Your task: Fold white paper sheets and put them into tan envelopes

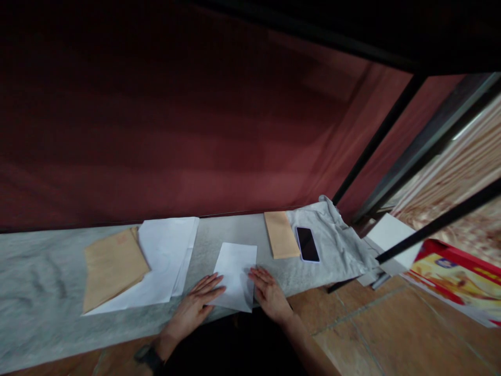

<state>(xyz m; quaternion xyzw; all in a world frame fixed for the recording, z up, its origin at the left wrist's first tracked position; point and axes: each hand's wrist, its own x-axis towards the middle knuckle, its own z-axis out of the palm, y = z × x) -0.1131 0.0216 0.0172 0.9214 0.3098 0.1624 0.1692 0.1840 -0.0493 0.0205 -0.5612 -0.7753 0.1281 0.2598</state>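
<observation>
Your two hands steady a folded-looking sheet of white paper (237,269) on a grey cloth (230,227).

The paper lies between your left hand (198,300) and right hand (270,293) — fingers extended on its edges, clamped on nothing; light, even pressure should keep it square without creasing. The brown envelopes (113,266) at left bear a faint reddish mark, and the red-and-yellow box (456,279) at right carries lettering — both too blurred to read.
</observation>
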